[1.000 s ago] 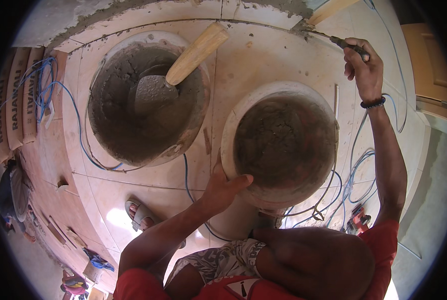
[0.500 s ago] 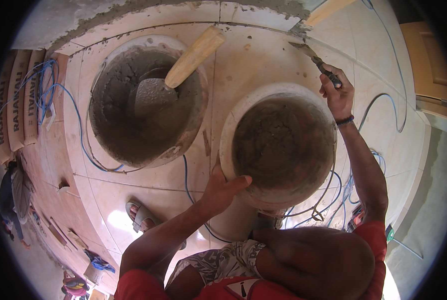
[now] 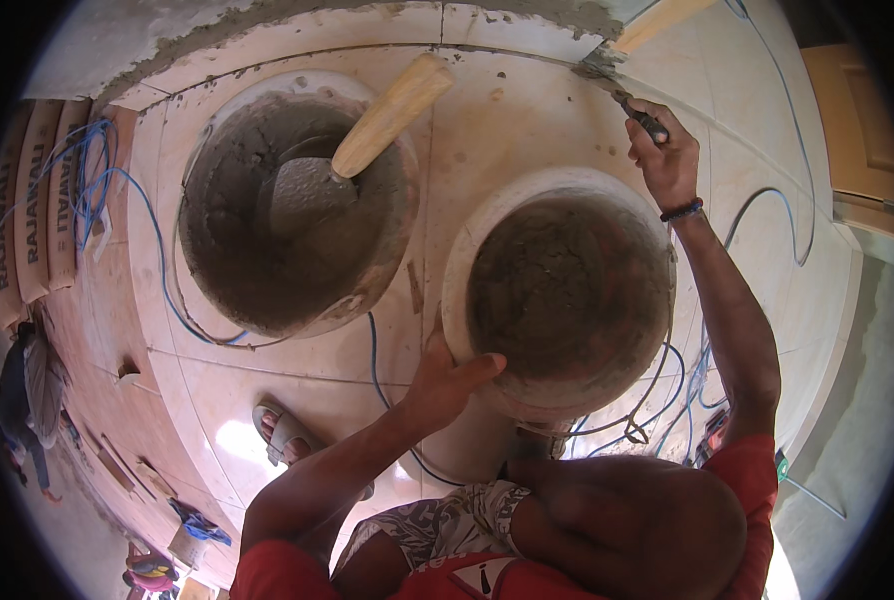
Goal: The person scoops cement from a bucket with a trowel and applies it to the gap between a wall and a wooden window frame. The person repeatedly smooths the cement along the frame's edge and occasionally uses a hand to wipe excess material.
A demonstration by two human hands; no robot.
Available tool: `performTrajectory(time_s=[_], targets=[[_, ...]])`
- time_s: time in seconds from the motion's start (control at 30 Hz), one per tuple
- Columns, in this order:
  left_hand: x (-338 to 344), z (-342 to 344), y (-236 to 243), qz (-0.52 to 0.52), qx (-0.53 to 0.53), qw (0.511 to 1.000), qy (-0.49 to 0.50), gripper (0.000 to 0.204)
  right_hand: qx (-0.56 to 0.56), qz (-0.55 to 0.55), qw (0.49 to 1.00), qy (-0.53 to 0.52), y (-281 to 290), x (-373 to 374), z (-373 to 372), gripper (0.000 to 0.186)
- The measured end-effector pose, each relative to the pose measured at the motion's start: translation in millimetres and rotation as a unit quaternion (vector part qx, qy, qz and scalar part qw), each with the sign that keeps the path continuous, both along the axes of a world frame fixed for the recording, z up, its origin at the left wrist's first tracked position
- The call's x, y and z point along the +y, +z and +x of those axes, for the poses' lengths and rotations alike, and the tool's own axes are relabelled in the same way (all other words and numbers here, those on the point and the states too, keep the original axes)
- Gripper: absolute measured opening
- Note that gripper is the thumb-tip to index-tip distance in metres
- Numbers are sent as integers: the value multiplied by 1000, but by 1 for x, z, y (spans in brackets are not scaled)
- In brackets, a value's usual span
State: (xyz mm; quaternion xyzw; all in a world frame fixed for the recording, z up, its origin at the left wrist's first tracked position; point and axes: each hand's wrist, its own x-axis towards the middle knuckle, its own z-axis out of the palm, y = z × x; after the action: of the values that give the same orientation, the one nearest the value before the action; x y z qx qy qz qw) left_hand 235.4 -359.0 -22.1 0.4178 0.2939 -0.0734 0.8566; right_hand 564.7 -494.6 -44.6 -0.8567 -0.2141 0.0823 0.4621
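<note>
1. One round, pale nearer bucket (image 3: 572,180) and one similar farther bucket (image 3: 297,84), both holding grey mortar (image 3: 557,280) on the cream tiled floor (image 3: 487,130).
2. One left hand (image 3: 452,380), grasping the nearer bucket's rim.
3. One right hand (image 3: 667,163), clenched around one dark-handled trowel (image 3: 644,119) beyond that bucket; whether the blade touches the floor is hard to tell.
4. One thick wooden-handled tool (image 3: 392,115), leaning in the farther bucket.

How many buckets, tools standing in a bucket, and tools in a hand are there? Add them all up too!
Buckets: 2 (left bucket, right bucket)
Wooden-handled tool in a bucket: 1
Dark-handled tool in the right hand: 1
Total: 4
</note>
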Motion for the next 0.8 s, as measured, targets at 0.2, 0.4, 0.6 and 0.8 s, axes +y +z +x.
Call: performTrajectory(time_s=[0.2, 0.4, 0.6, 0.8], targets=[[0, 0, 0, -6, 9, 1000, 3, 68, 17, -44, 999, 24, 12, 3, 12, 27], [0, -2, -3, 2, 5, 1000, 3, 71, 14, -56, 997, 49, 19, 3, 15, 27], [0, 0, -3, -1, 3, 1000, 1, 74, -6, -72, 994, 84, 26, 4, 24, 25], [0, -2, -6, -1, 12, 1000, -5, 75, 18, -77, 993, 93, 40, 11, 41, 24]])
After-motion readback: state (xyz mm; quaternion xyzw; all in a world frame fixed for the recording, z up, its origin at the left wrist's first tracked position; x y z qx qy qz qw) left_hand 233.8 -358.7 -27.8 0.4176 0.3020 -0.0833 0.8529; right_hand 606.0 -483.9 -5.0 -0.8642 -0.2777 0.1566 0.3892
